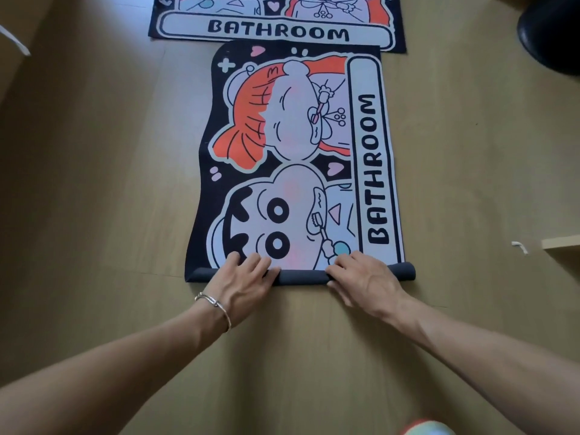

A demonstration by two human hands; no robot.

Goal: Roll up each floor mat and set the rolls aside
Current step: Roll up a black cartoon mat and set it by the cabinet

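A cartoon floor mat (pixel 292 158) printed with "BATHROOM" lies lengthwise on the wooden floor in front of me. Its near end is curled into a thin dark roll (pixel 303 276). My left hand (pixel 243 276) lies over the left part of the roll, fingers reaching onto the printed face. My right hand (pixel 364 279) lies over the right part, its fingers curled over the roll. A second mat (pixel 276 25) of the same design lies flat just beyond, turned crosswise, its top cut off by the frame.
A black rounded object (pixel 549 29) stands at the far right. A pale wooden edge (pixel 561 244) juts in at the right, with a small white scrap (pixel 519 247) beside it. A white strip (pixel 15 42) shows at the far left. Bare floor lies on both sides of the mats.
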